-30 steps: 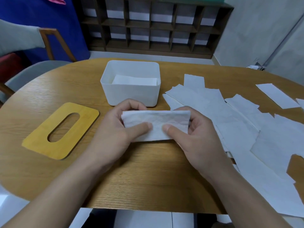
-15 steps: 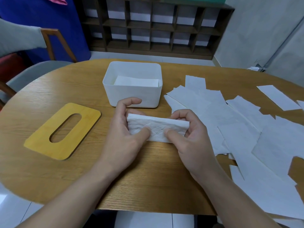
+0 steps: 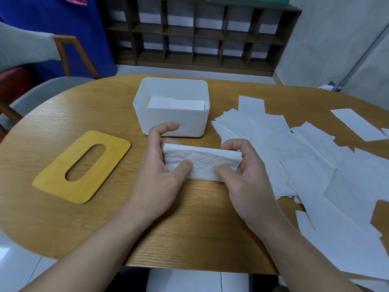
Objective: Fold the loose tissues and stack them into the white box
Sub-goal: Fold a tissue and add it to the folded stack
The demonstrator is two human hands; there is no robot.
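Oval wooden table, dark cubby shelf against the far wall, grey chair at left.

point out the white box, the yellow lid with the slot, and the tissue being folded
white box point(image 3: 171, 121), head view, on its front wall
yellow lid point(image 3: 52, 178), head view, on the near left part of its flat face
folded tissue point(image 3: 203, 162), head view, on its top face between the two thumbs
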